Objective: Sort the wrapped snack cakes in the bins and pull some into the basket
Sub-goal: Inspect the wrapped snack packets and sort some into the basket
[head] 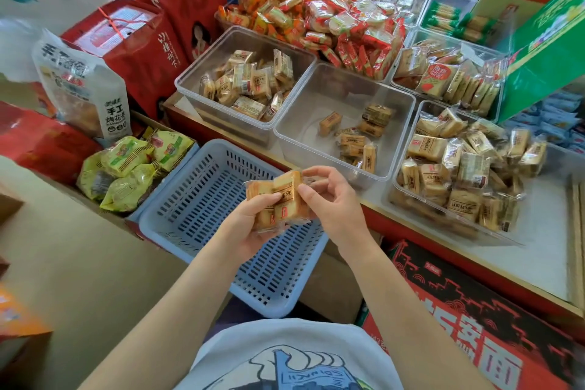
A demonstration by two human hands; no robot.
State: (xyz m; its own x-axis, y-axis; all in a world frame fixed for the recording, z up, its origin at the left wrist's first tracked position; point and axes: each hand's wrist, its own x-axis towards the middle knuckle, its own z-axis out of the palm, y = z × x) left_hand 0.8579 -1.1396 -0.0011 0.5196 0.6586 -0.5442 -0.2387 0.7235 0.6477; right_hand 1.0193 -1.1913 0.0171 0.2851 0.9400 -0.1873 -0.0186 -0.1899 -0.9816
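- Left hand (250, 225) grips a small stack of wrapped cakes (278, 199) from below, thumb curled over the front of the stack
- Right hand (332, 199) pinches the top cake of that stack between thumb and fingertips, at its right edge
- The stack hangs over the far right part of the blue basket (196, 199), which shows no cakes inside; it stands below the edge of the bench (538, 250)
- More cakes of the same kind lie in three clear bins: the left bin (190, 79) about half full, the middle bin (316, 95) nearly bare with a few pieces at its right side, the right bin (411, 209) heaped
- Judged by look, each cake is light and soft, a sponge slice in thin crinkly film; a hard squeeze would likely dent it
- The film looks slick, so cakes stacked on one another may slide apart if the stack tilts
- Best hold seems to be across the flat broad faces with gentle pressure, or by the crimped seal at the wrapper's end, which takes a pinch without hurting the cake
- A likely next step is to lower the stack into the basket and release it close to the floor of the basket rather than dropping it
- Other snacks behind: orange packs (285, 3) and yellow-green packs (126, 168), not part of the job
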